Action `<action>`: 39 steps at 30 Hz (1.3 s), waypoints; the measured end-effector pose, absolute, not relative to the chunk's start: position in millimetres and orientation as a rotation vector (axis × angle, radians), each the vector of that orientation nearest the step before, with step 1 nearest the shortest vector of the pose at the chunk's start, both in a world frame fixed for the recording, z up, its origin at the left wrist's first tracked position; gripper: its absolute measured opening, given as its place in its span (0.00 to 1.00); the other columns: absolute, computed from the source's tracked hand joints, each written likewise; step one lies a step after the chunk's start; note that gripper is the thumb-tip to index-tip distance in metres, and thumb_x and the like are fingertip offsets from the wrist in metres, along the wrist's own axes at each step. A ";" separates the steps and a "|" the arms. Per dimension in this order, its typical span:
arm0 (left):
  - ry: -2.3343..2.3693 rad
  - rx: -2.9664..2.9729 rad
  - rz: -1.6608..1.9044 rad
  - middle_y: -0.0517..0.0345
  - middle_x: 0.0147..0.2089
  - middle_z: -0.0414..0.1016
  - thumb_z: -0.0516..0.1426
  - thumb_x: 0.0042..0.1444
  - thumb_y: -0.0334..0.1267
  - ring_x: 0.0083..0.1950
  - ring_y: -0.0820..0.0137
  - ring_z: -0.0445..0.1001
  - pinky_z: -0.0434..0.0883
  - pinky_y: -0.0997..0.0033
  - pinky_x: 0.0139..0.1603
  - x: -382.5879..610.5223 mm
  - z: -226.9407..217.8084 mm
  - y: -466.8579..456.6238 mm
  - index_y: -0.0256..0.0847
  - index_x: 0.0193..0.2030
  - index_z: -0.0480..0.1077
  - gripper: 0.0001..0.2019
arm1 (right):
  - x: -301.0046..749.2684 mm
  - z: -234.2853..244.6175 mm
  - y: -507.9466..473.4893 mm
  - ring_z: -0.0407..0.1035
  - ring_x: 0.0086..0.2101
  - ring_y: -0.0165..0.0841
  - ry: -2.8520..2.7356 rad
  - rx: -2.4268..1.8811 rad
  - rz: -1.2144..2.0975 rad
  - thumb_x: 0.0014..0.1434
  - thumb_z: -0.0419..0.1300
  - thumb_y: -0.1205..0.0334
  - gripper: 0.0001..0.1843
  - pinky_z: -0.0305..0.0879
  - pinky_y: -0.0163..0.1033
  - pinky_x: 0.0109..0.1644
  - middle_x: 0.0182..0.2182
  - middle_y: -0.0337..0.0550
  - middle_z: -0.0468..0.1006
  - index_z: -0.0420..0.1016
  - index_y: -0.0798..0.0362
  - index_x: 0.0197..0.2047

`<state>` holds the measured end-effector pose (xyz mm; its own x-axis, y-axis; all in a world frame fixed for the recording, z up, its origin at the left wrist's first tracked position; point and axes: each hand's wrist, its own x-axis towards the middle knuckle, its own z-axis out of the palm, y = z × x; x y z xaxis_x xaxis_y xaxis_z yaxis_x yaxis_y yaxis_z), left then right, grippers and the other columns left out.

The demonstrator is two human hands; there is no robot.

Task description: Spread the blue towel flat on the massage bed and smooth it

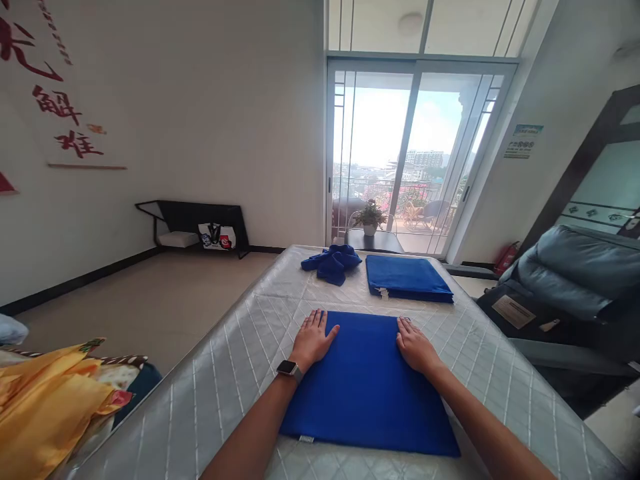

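A flat blue cloth (370, 387), square-edged with a small white tag at its near left edge, lies in front of me on the quilted mattress (225, 373). On its far left corner rests my left hand (313, 339), fingers stretched forward and thumb apart; a watch is on that wrist. My right hand (416, 345) lies flat at the far right corner, fingers extended. Beyond it sits a stack of folded blue cloths (407, 277) with white tags on the near side. Left of that stack is a crumpled blue cloth (334, 263).
Yellow fabric (50, 393) is piled beside the mattress at the left. A dark recliner (575, 287) stands close on the right. Past the far end are a potted plant (370, 217) and a sliding glass door (375, 147). A black bench (200, 220) stands against the wall.
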<state>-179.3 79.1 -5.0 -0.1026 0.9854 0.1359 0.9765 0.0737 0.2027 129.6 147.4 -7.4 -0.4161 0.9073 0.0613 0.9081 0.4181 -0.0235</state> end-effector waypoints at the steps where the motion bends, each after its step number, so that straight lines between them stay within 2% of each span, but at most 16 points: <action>1: 2.277 2.086 0.377 0.40 0.76 0.47 0.34 0.67 0.63 0.77 0.55 0.45 0.47 0.53 0.75 -179.6 -6.3 79.5 0.29 0.74 0.49 0.42 | 130.1 -7.2 148.7 0.40 0.71 0.38 -2.598 -1.668 0.026 0.70 0.35 0.58 0.35 0.40 0.47 0.73 0.73 0.54 0.48 0.49 0.68 0.74; 10: 2.215 2.176 0.375 0.35 0.76 0.47 0.33 0.67 0.63 0.77 0.54 0.45 0.50 0.52 0.74 -192.4 -22.0 87.8 0.24 0.73 0.49 0.43 | 130.4 -0.8 139.6 0.38 0.71 0.36 -2.503 -1.729 0.177 0.71 0.35 0.54 0.35 0.37 0.46 0.73 0.73 0.49 0.44 0.45 0.64 0.75; 18: 2.284 2.148 0.224 0.38 0.76 0.48 0.34 0.68 0.61 0.76 0.56 0.48 0.50 0.53 0.75 -204.2 -15.1 85.8 0.25 0.73 0.49 0.41 | 128.5 3.6 132.8 0.37 0.72 0.36 -2.447 -1.714 0.225 0.72 0.36 0.51 0.36 0.34 0.43 0.73 0.74 0.50 0.44 0.46 0.64 0.75; 21: 2.341 2.098 0.213 0.29 0.73 0.52 0.35 0.67 0.62 0.75 0.49 0.51 0.52 0.47 0.73 -196.7 -3.1 88.2 0.19 0.71 0.52 0.44 | 128.7 4.1 132.4 0.36 0.72 0.35 -2.426 -1.705 0.264 0.72 0.35 0.49 0.36 0.33 0.43 0.73 0.74 0.50 0.44 0.44 0.63 0.75; 23: 2.319 2.148 0.238 0.25 0.72 0.52 0.34 0.67 0.62 0.75 0.45 0.50 0.51 0.44 0.73 -174.2 4.0 93.7 0.16 0.69 0.54 0.45 | 128.6 4.2 132.4 0.35 0.72 0.35 -2.413 -1.696 0.283 0.72 0.35 0.49 0.37 0.32 0.43 0.73 0.74 0.50 0.44 0.44 0.63 0.75; 28: 1.915 2.485 0.335 0.37 0.74 0.55 0.32 0.69 0.59 0.75 0.58 0.52 0.54 0.55 0.73 -56.6 8.2 112.1 0.28 0.72 0.54 0.39 | 131.4 -0.7 133.4 0.37 0.72 0.37 -2.420 -1.667 0.246 0.72 0.37 0.52 0.36 0.34 0.45 0.73 0.73 0.52 0.45 0.45 0.65 0.75; 32: 1.656 2.627 0.414 0.47 0.75 0.53 0.32 0.71 0.54 0.76 0.64 0.49 0.53 0.58 0.74 17.1 3.1 121.7 0.36 0.73 0.53 0.33 | 136.5 -8.0 135.4 0.36 0.72 0.39 -2.542 -1.591 0.183 0.69 0.44 0.57 0.36 0.34 0.46 0.73 0.73 0.52 0.42 0.45 0.62 0.75; 36: 1.726 2.551 0.422 0.47 0.75 0.53 0.31 0.70 0.55 0.76 0.64 0.50 0.53 0.57 0.74 6.4 -5.4 123.3 0.36 0.73 0.52 0.35 | 135.4 -8.6 137.0 0.37 0.72 0.39 -2.502 -1.620 0.175 0.70 0.40 0.57 0.34 0.35 0.46 0.73 0.73 0.52 0.44 0.46 0.63 0.75; 39: 1.858 2.460 0.398 0.47 0.75 0.53 0.32 0.69 0.58 0.76 0.60 0.49 0.50 0.52 0.75 -41.2 -10.1 118.9 0.38 0.73 0.54 0.36 | 131.9 -5.6 137.4 0.38 0.71 0.37 -2.451 -1.670 0.204 0.71 0.36 0.53 0.35 0.35 0.46 0.73 0.73 0.52 0.46 0.47 0.64 0.75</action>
